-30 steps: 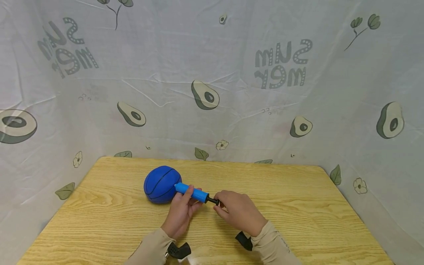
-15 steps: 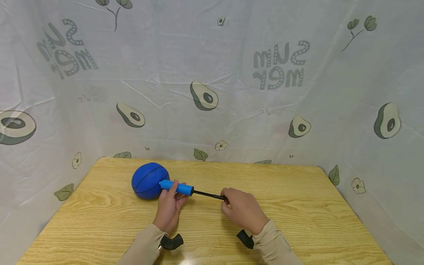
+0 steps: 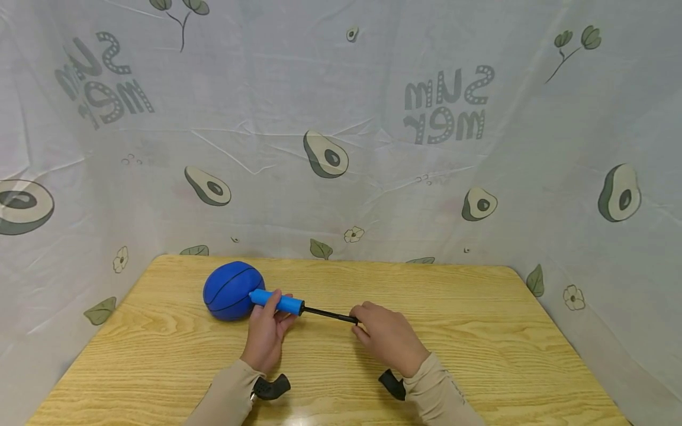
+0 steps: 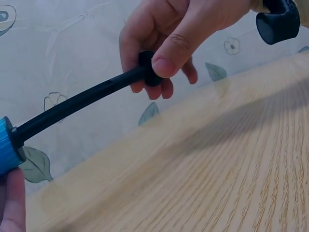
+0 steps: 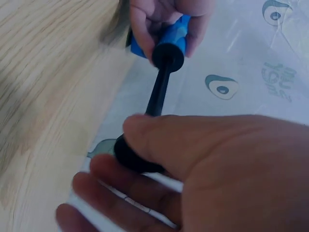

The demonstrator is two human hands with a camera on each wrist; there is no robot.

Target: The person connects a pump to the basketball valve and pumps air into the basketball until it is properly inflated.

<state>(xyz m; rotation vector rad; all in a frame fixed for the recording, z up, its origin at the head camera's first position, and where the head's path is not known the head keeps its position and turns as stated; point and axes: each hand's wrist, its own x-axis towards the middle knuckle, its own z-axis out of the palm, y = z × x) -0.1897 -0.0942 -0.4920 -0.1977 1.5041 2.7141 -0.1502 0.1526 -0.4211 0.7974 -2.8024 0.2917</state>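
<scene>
A blue ball (image 3: 229,291) with black seams sits on the table's left half. My left hand (image 3: 264,338) grips the blue barrel of a hand pump (image 3: 285,303), whose tip meets the ball's right side. The black plunger rod (image 4: 82,105) is pulled well out of the barrel. At its far end my right hand (image 3: 389,337) pinches the black handle (image 5: 133,157) between thumb and fingers, as the right wrist view shows. In that view the left hand (image 5: 169,14) wraps the barrel from above, with the ball mostly hidden behind it.
Both hands work over a wood-grain table (image 3: 479,343). A pale curtain (image 3: 373,195) printed with avocados and leaves hangs behind and along the sides. Black wrist-worn devices (image 3: 272,387) sit at both wrists.
The ball, pump barrel and left hand have shifted left. The plunger, mostly pushed in a second ago, has been drawn out to a long rod, while the right hand stays near the same spot.
</scene>
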